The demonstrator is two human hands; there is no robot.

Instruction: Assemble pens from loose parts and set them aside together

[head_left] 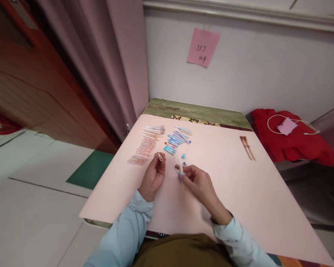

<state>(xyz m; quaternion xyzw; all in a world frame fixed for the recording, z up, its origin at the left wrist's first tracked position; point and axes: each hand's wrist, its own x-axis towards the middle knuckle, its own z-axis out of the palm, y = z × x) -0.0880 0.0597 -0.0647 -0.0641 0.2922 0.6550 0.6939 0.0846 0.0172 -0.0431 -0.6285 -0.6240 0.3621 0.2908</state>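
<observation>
My left hand (153, 176) is closed on a short pen barrel (160, 157), its round orange-rimmed end facing me. My right hand (197, 181) pinches a cream pen part (181, 169), from which a thin white refill (179, 159) points up and away. The two pieces are apart, both held above the table. Just behind and below the right fingers lie small blue and brown pieces (177, 167), partly hidden. A blue triangular piece (184, 156) sits a little beyond them. Farther off is a row of blue pen parts (171, 142), and left of it clear and pinkish tubes (146, 148).
Two brown-topped pens (247, 147) lie on the right of the pale table covering (225, 207). A red cloth (289, 141) with a white cable and pink paper is beyond the right edge. A curtain (125, 55) hangs at the left; a pink note (203, 47) is on the wall.
</observation>
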